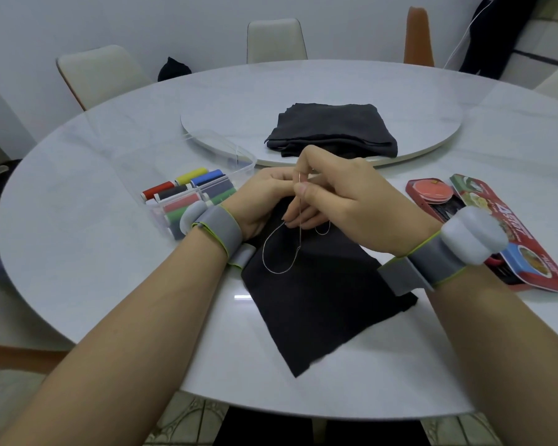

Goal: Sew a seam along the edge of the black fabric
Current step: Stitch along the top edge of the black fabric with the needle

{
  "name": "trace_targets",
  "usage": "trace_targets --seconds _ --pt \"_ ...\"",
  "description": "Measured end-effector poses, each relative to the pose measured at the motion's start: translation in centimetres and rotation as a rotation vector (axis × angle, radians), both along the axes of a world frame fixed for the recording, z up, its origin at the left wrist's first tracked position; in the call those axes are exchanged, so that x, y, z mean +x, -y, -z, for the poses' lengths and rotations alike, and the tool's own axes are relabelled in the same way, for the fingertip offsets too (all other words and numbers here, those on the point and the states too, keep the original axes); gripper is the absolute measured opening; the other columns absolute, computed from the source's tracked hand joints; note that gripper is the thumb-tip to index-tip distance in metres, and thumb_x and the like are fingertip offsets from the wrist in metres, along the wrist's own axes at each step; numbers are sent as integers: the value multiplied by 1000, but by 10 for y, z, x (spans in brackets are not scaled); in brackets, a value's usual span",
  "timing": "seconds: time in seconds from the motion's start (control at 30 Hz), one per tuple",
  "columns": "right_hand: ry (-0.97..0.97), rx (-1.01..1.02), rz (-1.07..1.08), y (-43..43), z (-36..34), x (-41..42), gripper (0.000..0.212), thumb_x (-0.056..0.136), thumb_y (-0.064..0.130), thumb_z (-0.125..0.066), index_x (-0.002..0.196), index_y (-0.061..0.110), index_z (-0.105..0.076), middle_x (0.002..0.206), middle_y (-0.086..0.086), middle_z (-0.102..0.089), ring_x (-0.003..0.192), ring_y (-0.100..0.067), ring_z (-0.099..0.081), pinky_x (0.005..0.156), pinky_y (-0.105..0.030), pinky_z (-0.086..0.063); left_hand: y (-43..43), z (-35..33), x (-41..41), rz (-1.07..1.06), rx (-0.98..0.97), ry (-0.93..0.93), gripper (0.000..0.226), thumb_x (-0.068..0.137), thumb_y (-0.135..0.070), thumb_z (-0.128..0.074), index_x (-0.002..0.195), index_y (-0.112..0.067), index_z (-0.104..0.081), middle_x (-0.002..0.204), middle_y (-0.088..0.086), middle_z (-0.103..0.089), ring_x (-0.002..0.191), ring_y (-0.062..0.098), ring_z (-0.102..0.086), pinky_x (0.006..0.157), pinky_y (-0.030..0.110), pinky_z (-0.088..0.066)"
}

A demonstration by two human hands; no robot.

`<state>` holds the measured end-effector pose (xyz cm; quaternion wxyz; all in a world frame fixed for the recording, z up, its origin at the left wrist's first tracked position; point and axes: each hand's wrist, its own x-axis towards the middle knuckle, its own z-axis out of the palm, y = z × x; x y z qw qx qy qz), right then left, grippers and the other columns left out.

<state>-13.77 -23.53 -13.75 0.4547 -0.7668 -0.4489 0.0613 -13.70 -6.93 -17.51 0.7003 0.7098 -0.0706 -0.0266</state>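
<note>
Left of centre in the frame, on the white round table (78,188), stands a clear plastic box of thread spools (187,194) in red, yellow, blue, black and green. Just to its right is the left hand (261,201), with a grey band on its wrist. Its fingers are curled in toward the middle, and what they grip, if anything, is hidden, so I cannot tell. At centre a needle (299,180) stands nearly upright, pinched between the thumb and bent forefinger of the right hand (345,201), whose other fingers curl down below it. A pale thread (281,252) hangs from the needle in a loop that lies on the black fabric (319,300). The fabric is spread flat at the centre and lower centre of the frame, its upper corner under both hands. Above the hands, a folded stack of dark cloth (332,130) rests on a white turntable (432,130). At right, a red tin (496,226) lies open.
</note>
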Motion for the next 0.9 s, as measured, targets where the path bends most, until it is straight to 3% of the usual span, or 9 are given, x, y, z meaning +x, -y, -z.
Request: trace_targets --seconds 0.07,0.13,0.23,0.4,0.7,0.8,0.9 --pt "-26 -17 -15 -2 2 -1 8 102 8 -44 94 6 -45 82 -7 -76 78 -23 -75 75 -48 -62 -1 -1 1 -20 4 -14 30 86 9 -45 61 -5 -55 43 3 -50 40 8 -51 46 17 -44" --pt "-4 -34 -21 -4 3 -2 8 101 11 -45 93 9 -46 83 -7 -76 80 -25 -74 76 -50 -60 -2 -1 2 -42 24 -42 28 88 11 -41 66 -4 -51 41 0 -50 37 7 -49 43 16 -42" --pt "23 -58 7 -3 3 -2 8 102 11 -45 95 8 -45 85 -5 -75 75 -21 -74 65 -45 -61 -3 1 4 -36 11 -44 24 83 8 -46 63 -4 -52 43 2 -49 40 9 -50 46 18 -44" --pt "190 -109 90 2 3 7 6 101 13 -46 95 12 -47 88 3 -73 72 -11 -72 67 -41 -57 -5 5 7 17 -51 -29 35 76 3 -54 48 -17 -56 55 5 -54 56 17 -56 61 26 -50" --pt "186 -81 91 3 1 6 4 99 10 -50 95 8 -51 86 0 -76 79 -8 -73 76 -41 -59 0 2 4 37 -88 -5 46 84 13 -46 48 -14 -58 50 5 -47 49 13 -52 56 20 -48" --pt "201 -68 77 4 0 4 4 98 11 -51 95 9 -52 86 1 -77 77 -7 -73 73 -43 -60 -1 2 4 30 -102 -24 35 79 10 -52 55 -11 -64 50 6 -46 47 12 -52 53 20 -48" --pt "199 -62 59 4 0 2 5 98 11 -52 94 9 -53 86 0 -77 79 -5 -74 72 -41 -60 0 1 3 16 -92 -37 27 79 12 -48 58 -5 -56 49 5 -41 43 12 -46 49 19 -45"
